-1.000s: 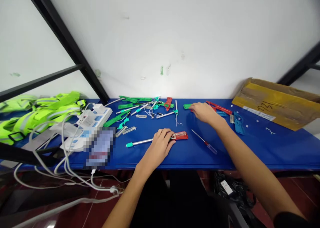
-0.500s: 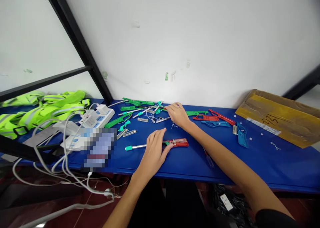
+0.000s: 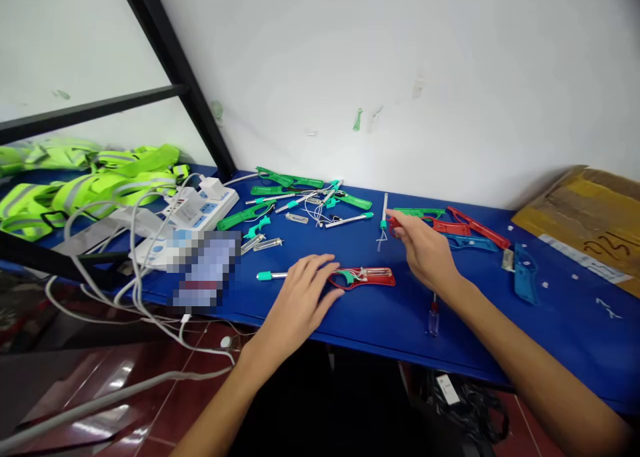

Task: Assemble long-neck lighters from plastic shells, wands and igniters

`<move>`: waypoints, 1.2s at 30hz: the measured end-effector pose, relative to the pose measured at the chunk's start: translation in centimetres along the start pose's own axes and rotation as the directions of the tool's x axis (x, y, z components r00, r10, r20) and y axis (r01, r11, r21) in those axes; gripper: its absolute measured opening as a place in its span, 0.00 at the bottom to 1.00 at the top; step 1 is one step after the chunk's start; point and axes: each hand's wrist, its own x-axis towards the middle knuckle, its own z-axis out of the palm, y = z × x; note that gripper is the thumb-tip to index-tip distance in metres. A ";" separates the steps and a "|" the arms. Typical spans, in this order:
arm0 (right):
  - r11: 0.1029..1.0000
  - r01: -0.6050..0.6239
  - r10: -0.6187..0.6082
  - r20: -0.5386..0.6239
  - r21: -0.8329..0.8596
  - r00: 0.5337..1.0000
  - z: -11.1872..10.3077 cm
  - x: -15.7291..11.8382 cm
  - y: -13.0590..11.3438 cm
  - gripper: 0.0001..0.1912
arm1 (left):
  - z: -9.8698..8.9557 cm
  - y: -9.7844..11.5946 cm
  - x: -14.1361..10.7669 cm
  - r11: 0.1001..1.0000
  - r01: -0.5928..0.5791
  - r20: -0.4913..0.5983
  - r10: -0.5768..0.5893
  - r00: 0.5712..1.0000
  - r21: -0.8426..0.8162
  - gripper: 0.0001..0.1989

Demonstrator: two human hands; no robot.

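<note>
My left hand [image 3: 300,293] lies with stretched fingers over the neck of a lighter, its thumb apart. That lighter's red half-shell [image 3: 383,278] lies open side up, with a green trigger [image 3: 347,278], white wire and clear fuel tank in it. Its metal tube ends in a green tip [image 3: 264,276], left of the hand. My right hand [image 3: 431,251] pinches a red lighter shell [image 3: 394,222], mostly hidden by the fingers. Just left of these fingertips is a metal tube [image 3: 385,207] with a green collar and loose wires. Below the right wrist lies a clear-handled screwdriver [image 3: 433,321].
Green shells [image 3: 247,215], tubes and clear tanks [image 3: 267,244] lie scattered behind. Red shells [image 3: 477,225] and blue shells [image 3: 525,277] are at right, before a cardboard box [image 3: 575,223]. A power strip [image 3: 220,207], cables, a blurred phone [image 3: 207,270] and yellow reflective straps [image 3: 100,190] fill the left.
My right hand has moved right, away from the green parts, uncovering the metal tube with wires. My left hand stays over the lighter. The camera view has shifted.
</note>
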 end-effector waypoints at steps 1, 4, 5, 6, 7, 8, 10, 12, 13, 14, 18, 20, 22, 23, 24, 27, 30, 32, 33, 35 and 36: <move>1.000 -0.028 0.028 0.008 0.003 1.000 -0.2 0.0 -0.4 0.22 | 0.2 0.0 0.0 1.000 -0.002 0.072 0.000 0.997 0.028 0.23; 0.990 -0.135 0.130 0.103 0.044 0.986 -0.8 0.3 -1.9 0.24 | 0.6 0.0 0.2 0.999 0.015 0.193 -0.024 0.981 0.049 0.29; 0.979 -0.191 0.180 0.146 0.067 0.973 -1.0 0.3 -2.5 0.25 | 0.5 0.0 0.2 0.999 0.026 0.209 -0.035 0.977 0.043 0.30; 0.964 -0.248 0.227 0.194 0.091 0.954 -1.1 0.4 -3.0 0.26 | 0.4 0.1 0.3 0.999 0.036 0.220 -0.044 0.974 0.038 0.31; 0.949 -0.294 0.261 0.240 0.113 0.935 -1.1 0.4 -3.3 0.27 | 0.3 0.1 0.3 0.998 0.042 0.230 -0.050 0.972 0.037 0.31; 0.938 -0.321 0.276 0.279 0.132 0.920 -1.2 0.3 -3.6 0.29 | 0.2 0.1 0.4 0.998 0.044 0.240 -0.053 0.969 0.039 0.31; 0.933 -0.327 0.263 0.333 0.152 0.905 -1.0 0.1 -3.7 0.33 | 0.0 0.2 0.5 0.998 0.037 0.259 -0.050 0.964 0.054 0.31; 0.939 -0.306 0.235 0.359 0.155 0.903 -0.7 -0.1 -3.4 0.32 | 0.0 0.3 0.6 0.997 0.025 0.271 -0.045 0.962 0.076 0.29; 0.943 -0.294 0.221 0.367 0.156 0.904 -0.5 -0.1 -3.2 0.29 | 0.0 0.3 0.6 0.996 0.021 0.274 -0.043 0.961 0.085 0.29; 0.947 -0.278 0.204 0.371 0.158 0.906 -0.4 -0.2 -3.1 0.26 | 0.0 0.3 0.6 0.996 0.019 0.276 -0.044 0.960 0.091 0.28; 0.968 -0.173 0.093 0.384 0.179 0.919 -0.4 -0.1 -2.6 0.19 | 0.1 0.3 0.8 0.996 0.022 0.283 -0.045 0.958 0.082 0.23; 0.972 -0.129 0.034 0.425 0.198 0.905 -0.7 0.0 -2.8 0.20 | 0.1 0.2 1.1 0.997 0.015 0.280 -0.034 0.959 0.072 0.20; 0.964 -0.121 -0.009 0.481 0.239 0.877 -1.1 0.1 -3.0 0.21 | -0.1 0.2 1.7 0.997 -0.003 0.290 -0.018 0.957 0.072 0.17; 0.954 -0.131 -0.024 0.508 0.268 0.861 -1.2 0.0 -3.0 0.21 | -0.2 0.3 2.0 0.997 -0.016 0.303 -0.009 0.953 0.078 0.16; 0.943 -0.146 -0.039 0.535 0.299 0.844 -1.3 0.0 -3.0 0.22 | -0.4 0.4 2.4 0.996 -0.030 0.321 0.000 0.947 0.087 0.15; 0.917 -0.181 -0.070 0.592 0.355 0.803 -1.3 -0.4 -2.6 0.23 | -0.8 0.9 3.4 0.993 -0.055 0.370 0.011 0.929 0.108 0.13; 0.916 -0.176 -0.083 0.598 0.361 0.797 -0.9 -0.6 -1.8 0.27 | -1.0 1.6 4.1 0.989 -0.071 0.393 0.015 0.919 0.127 0.09; 0.920 -0.160 -0.088 0.584 0.359 0.807 -0.7 -0.7 -1.3 0.29 | -1.0 1.8 4.2 0.984 -0.093 0.405 0.024 0.914 0.150 0.09; 0.925 -0.146 -0.088 0.569 0.352 0.817 -0.7 -0.7 -1.1 0.29 | -0.9 1.9 4.2 0.982 -0.104 0.407 0.031 0.913 0.159 0.09; 0.939 -0.108 -0.085 0.526 0.326 0.846 -0.8 -0.5 -1.0 0.29 | -0.9 1.8 3.9 0.981 -0.119 0.393 0.050 0.918 0.154 0.11; 0.945 -0.089 -0.086 0.499 0.316 0.862 -0.9 -0.5 -1.1 0.29 | -0.8 1.7 3.6 0.983 -0.120 0.377 0.060 0.924 0.140 0.13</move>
